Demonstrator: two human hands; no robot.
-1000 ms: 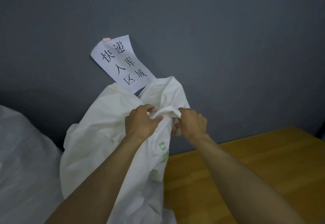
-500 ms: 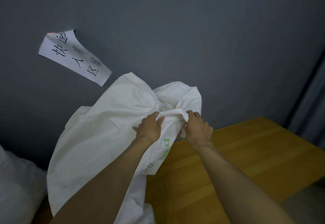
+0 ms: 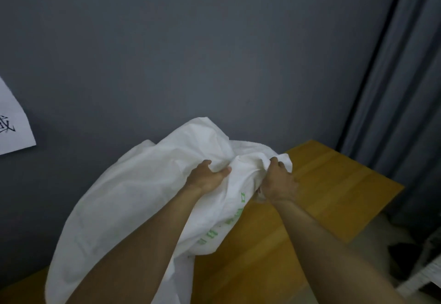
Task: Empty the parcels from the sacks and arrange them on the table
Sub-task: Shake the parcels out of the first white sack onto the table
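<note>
1. the left hand (image 3: 207, 177) is clamped on the white sack (image 3: 133, 198), with the fingers curled into a fold of cloth near its gathered top and the thumb pressing in from the near side.
2. the right hand (image 3: 278, 182) sits just to the right, its fingers hooked over the bunched edge of the same sack in a firm grip.
3. the two hands are close together, and a ridge of crumpled cloth stands between them.
4. the bulk of the sack slumps left and near over the left part of the wooden table (image 3: 334, 184), with its far side against the grey wall (image 3: 214, 53). the gripped top is raised above the tabletop at centre. what is inside the sack is hidden.
5. the count is two hands, one sack, one table, one sheet of paper and one curtain.
6. green print (image 3: 229, 222) runs down the sack below the right hand, too creased and blurred to read.
7. the white paper sheet (image 3: 12, 127) hangs on the wall at far left. it carries a black chinese character cut off by the frame edge, so only part of it shows.
8. the grey curtain (image 3: 405, 89) hangs on the right, past the table's right end.
</note>
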